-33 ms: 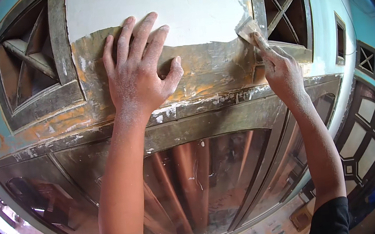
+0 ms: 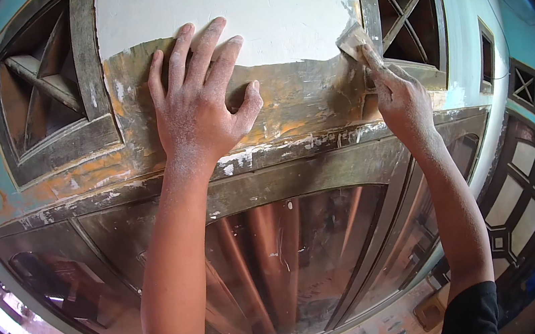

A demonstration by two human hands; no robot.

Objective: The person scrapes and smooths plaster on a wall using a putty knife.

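Observation:
My left hand (image 2: 196,98) is dusted with pale powder and rests on the wall, its fingers spread. Its fingertips reach over the edge between the white coating (image 2: 226,10) and the bare brown-orange patch (image 2: 291,89). In my right hand (image 2: 403,96) is a putty knife (image 2: 355,42) with a broad, whitish blade. The index finger lies along the tool. The blade meets the wall at the right end of the bare patch, beside the dark wooden frame of the right vent (image 2: 402,9).
Another crossed-slat vent (image 2: 44,85) is at the left. Below the patch runs a paint-flecked wooden beam (image 2: 279,152) over a glazed panel (image 2: 286,259) with reddish curtain folds behind it. A panelled door (image 2: 519,181) stands at the right, near turquoise walls.

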